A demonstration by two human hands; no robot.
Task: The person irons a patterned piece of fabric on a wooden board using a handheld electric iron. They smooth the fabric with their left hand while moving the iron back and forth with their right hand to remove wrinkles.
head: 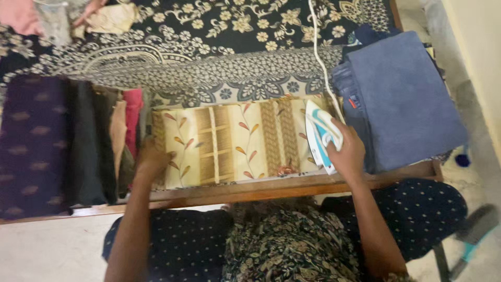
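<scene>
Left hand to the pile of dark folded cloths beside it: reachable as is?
Probably yes. The left hand rests on the left end of the cream leaf-patterned cloth, and the pile of dark folded cloths lies just to its left on the same surface, with nothing between. The right hand holds the iron.

the right hand (348, 152) hides the iron's (321, 133) handle, and another person's hand (90, 10) is cut off at the top edge.

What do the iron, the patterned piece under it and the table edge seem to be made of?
Iron: smooth glossy plastic shell, white with blue, gripped by the right hand. Patterned piece: thin woven cloth, matte, lying flat under the left hand; fibre unclear. Table edge: brown wood, probably varnished, given its slight sheen.
</scene>
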